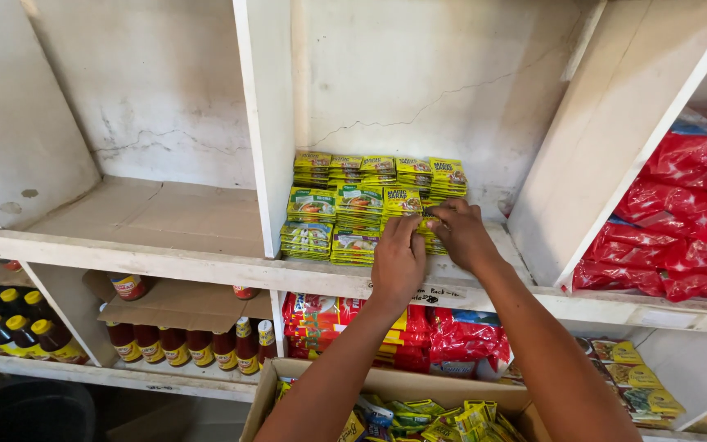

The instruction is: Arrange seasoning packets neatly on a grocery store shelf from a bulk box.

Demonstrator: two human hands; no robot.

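Two hands are raised to the stacked yellow-green sachets [370, 209] in the middle shelf compartment [484, 270]; the right hand [461, 233] fingers are pinched on a packet, the left hand [398, 260] fingers rest together beside. A careless tug — and neighbouring stacks could be toppled off the edge.

2 hands [431, 245], 1 cardboard box [386, 383], 3 rows of sachets [359, 200].

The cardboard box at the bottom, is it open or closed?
Open. The cardboard box has its top flaps spread, so the yellow-green sachets heaped inside show. Both hands are up at the shelf, not on it.
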